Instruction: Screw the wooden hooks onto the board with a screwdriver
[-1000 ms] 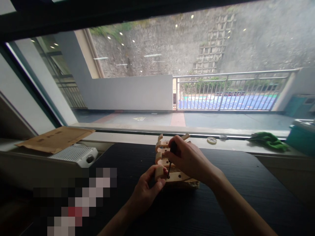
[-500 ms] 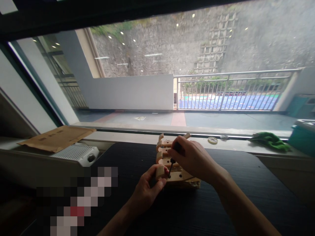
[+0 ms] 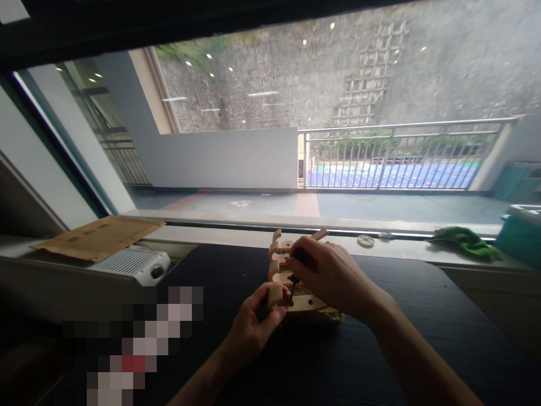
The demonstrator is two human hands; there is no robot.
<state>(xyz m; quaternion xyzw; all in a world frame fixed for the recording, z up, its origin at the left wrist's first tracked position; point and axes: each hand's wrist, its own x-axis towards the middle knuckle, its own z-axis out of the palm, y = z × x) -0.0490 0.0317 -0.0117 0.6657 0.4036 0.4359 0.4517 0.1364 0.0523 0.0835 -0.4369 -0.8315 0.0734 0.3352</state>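
A light wooden assembly [image 3: 305, 304] made of several curved pieces rests on the black table [image 3: 422, 316] near its far edge. My left hand [image 3: 250, 328] is closed on the rounded wooden piece at the near left corner of the assembly. My right hand [image 3: 329, 273] is closed around the dark handle of a small screwdriver [image 3: 293, 287], its thin shaft pointing down into the wood just beside my left thumb. My right hand hides much of the top of the assembly.
A white ribbed appliance [image 3: 134, 265] with a cardboard sheet [image 3: 99, 237] on it sits at the left. On the window ledge lie a small tape roll [image 3: 365, 241], a green cloth [image 3: 465, 241] and a teal box [image 3: 519, 232]. A blurred patch covers the lower left.
My right hand has shifted slightly on the screwdriver handle, as if turning it. My left hand and the wooden assembly stay in place.
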